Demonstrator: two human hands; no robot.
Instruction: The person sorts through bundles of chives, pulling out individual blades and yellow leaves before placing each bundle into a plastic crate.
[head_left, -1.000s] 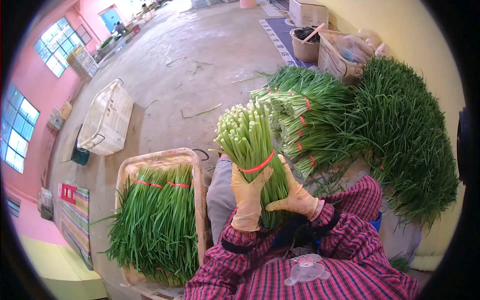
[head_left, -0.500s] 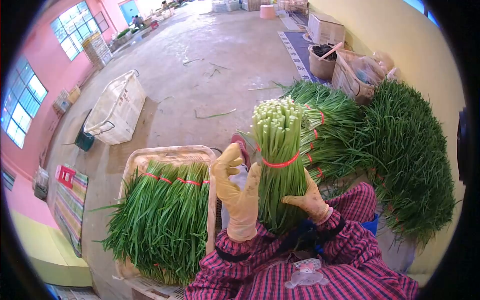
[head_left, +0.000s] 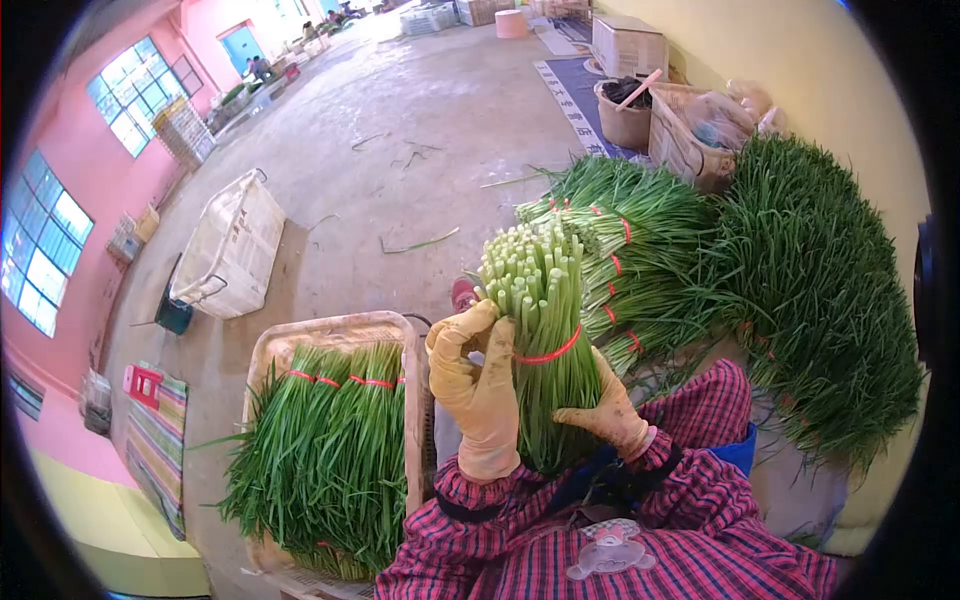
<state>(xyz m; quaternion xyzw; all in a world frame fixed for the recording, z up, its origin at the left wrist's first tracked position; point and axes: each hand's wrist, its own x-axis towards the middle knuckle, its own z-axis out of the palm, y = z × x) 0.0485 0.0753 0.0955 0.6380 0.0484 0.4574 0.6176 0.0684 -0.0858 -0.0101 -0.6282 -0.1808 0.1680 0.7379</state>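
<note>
An upright bunch of garlic chives (head_left: 552, 345) stands in front of my body, pale cut stem ends up, with a red band around it. My right hand (head_left: 612, 412), in a yellowish glove, is wrapped round its lower right side, thumb across the front. My left hand (head_left: 475, 385), gloved too, is at the upper left edge of the bunch. Its fingers are bent towards the thumb in a pinch against the outer stems, just below the cut ends. Whether a single stem is between the fingertips cannot be made out.
On the left, a plastic crate (head_left: 412, 440) holds several banded bunches (head_left: 330, 450). More banded bunches (head_left: 640, 240) and a large pile of loose greens (head_left: 815, 290) lie on the right. Beyond are a white bin (head_left: 235, 245), a bucket (head_left: 625, 125) and a basket (head_left: 685, 150).
The bunch has moved slightly left and down, with its top tilted more towards the left. My left hand's fingers have come in from beside the bunch to touch its upper left stems.
</note>
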